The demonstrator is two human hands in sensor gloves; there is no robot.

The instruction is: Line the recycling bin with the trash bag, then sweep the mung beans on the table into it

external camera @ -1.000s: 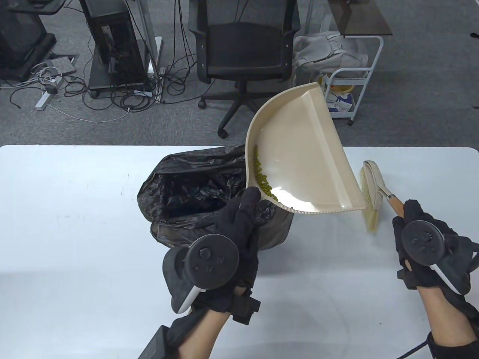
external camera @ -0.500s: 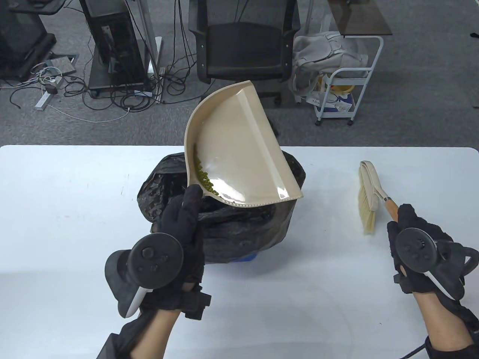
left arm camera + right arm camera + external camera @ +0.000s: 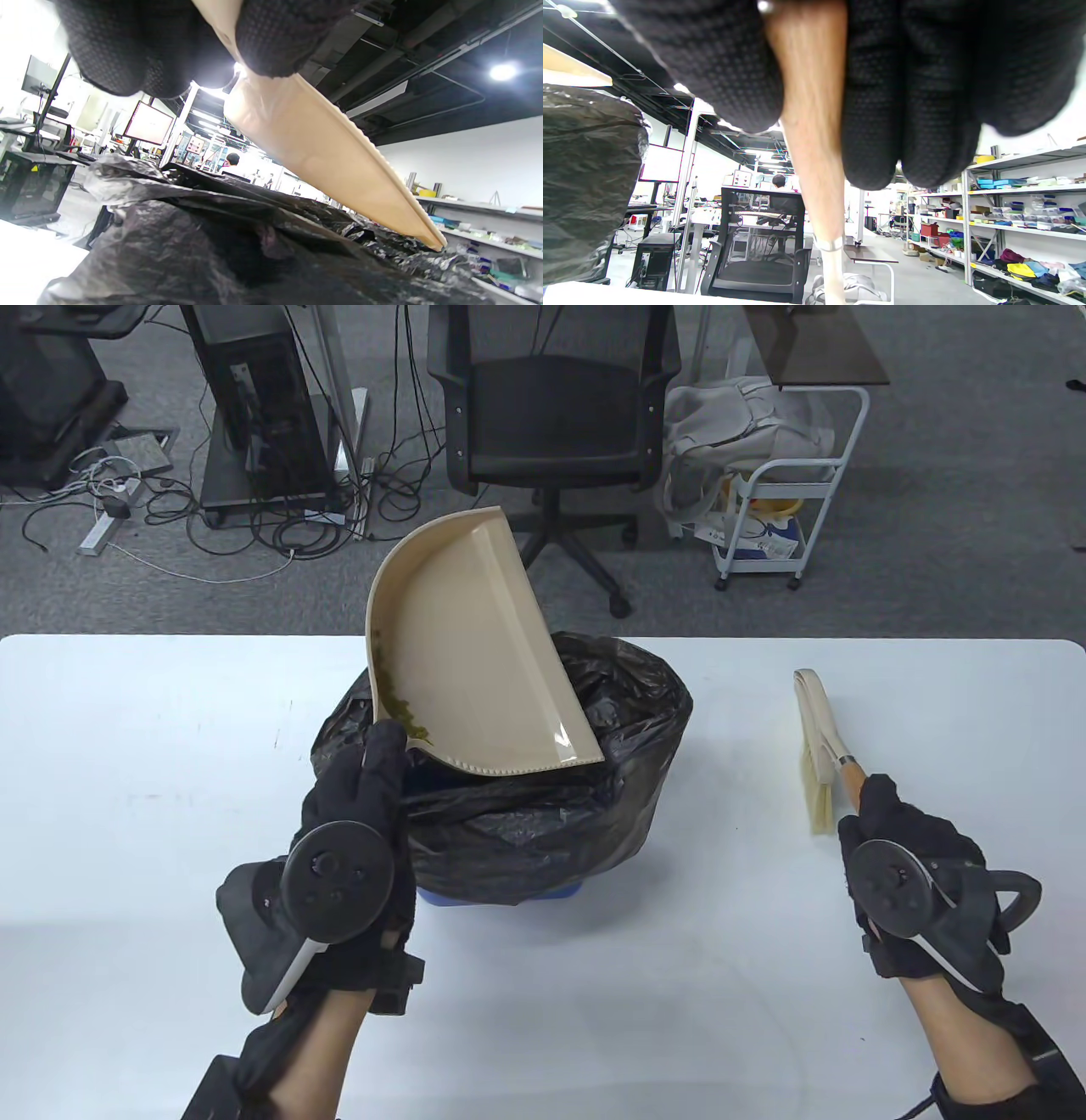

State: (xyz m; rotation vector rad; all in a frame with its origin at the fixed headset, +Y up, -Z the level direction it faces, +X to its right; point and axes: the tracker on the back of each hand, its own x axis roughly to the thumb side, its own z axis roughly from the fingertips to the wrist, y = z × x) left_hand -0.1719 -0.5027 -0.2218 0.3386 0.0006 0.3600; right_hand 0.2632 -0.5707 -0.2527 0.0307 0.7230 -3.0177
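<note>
My left hand (image 3: 361,806) grips the near corner of a beige dustpan (image 3: 475,653), held tilted above the black trash bag (image 3: 543,806) that lines a blue bin (image 3: 509,897). Green mung beans (image 3: 399,704) are gathered along the pan's lower left wall, close to my fingers. From the left wrist view the dustpan (image 3: 331,165) slants over the crumpled bag (image 3: 220,245). My right hand (image 3: 891,831) holds the wooden handle of a hand brush (image 3: 819,746), whose bristles rest on the white table (image 3: 170,780). The handle (image 3: 814,140) runs between my gloved fingers (image 3: 912,97).
A black office chair (image 3: 551,415) stands behind the table's far edge. To its right is a white cart (image 3: 780,517) with a grey bag on it. Computer towers and cables lie on the floor at back left.
The dustpan has swung left in my left hand, from beside the brush to over the bag's opening. My right hand has drawn the brush slightly left and turned it more on edge.
</note>
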